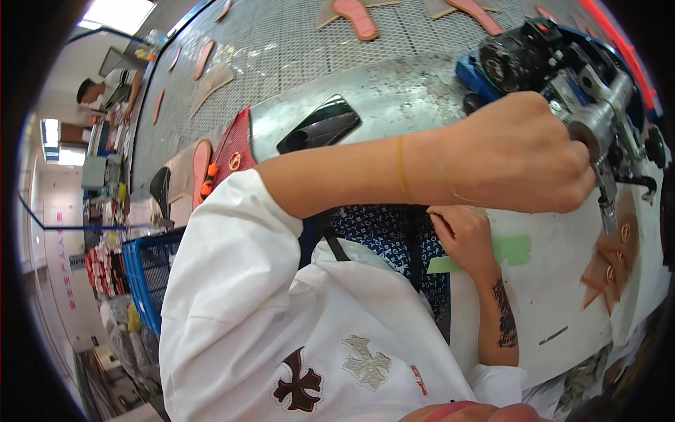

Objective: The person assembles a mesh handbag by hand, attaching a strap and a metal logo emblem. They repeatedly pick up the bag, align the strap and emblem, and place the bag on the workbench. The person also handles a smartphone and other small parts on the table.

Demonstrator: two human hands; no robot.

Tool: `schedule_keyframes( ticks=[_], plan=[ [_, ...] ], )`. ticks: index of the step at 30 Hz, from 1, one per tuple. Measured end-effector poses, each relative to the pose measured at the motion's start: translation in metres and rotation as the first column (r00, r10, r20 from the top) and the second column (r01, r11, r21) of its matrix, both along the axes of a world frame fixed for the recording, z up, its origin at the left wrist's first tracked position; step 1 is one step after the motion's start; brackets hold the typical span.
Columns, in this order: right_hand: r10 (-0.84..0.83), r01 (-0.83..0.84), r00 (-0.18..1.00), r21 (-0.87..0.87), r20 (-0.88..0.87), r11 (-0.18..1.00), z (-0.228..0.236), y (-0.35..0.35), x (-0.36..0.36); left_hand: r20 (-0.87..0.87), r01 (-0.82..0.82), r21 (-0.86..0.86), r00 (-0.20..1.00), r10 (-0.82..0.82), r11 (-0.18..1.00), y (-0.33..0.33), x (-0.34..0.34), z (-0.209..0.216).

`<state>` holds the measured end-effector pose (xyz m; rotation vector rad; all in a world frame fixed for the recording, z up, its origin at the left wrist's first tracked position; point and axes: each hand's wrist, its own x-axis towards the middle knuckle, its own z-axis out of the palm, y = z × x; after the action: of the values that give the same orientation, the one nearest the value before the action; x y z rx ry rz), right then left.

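My left arm reaches across from the left. My left hand [510, 156] is closed in a fist, back of the hand up, against a machine with a metal cylinder and arm [598, 126]. Its curled fingers are turned away, so anything in them is hidden. Below it, my right hand [465, 238] rests at the edge of the white table [541, 302], beside a strip of green tape [512, 250]. Its thumb and a finger stand apart, with nothing visible between them; the left wrist covers part of it. Brown pieces with gold-coloured rings [612, 271] lie right of the machine's foot.
A black phone [322, 125] lies on the metal tabletop [394, 91]. Pink insole-shaped pieces [357, 17] lie on the mesh surface behind. A red piece with a gold ring [234, 144] is near my left elbow. A blue crate [144, 278] stands left. Another person [112, 91] works far left.
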<state>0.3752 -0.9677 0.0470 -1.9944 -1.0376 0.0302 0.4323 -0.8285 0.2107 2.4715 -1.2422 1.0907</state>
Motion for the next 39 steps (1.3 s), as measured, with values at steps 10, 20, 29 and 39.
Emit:
schedule_keyframes(
  ticks=[10,20,29,39],
  plan=[
    [0.003,-0.005,1.000,-0.082,-0.026,0.997,0.005,0.001,0.000,0.086,0.003,-0.060,0.996,0.002,0.998,-0.003,0.002,-0.008],
    [0.020,-0.012,0.995,-0.081,0.093,0.997,-0.003,0.000,0.001,0.097,-0.055,-0.046,0.993,0.060,0.997,-0.009,-0.005,-0.010],
    [-0.001,0.002,0.997,-0.006,0.075,1.000,-0.002,-0.001,0.004,0.123,-0.087,-0.075,0.988,0.095,0.993,-0.011,0.004,-0.024],
    [0.006,-0.006,0.999,0.007,0.041,1.000,-0.004,-0.005,0.003,0.163,-0.066,-0.115,0.983,0.084,0.991,-0.008,0.013,-0.033]
  ],
)
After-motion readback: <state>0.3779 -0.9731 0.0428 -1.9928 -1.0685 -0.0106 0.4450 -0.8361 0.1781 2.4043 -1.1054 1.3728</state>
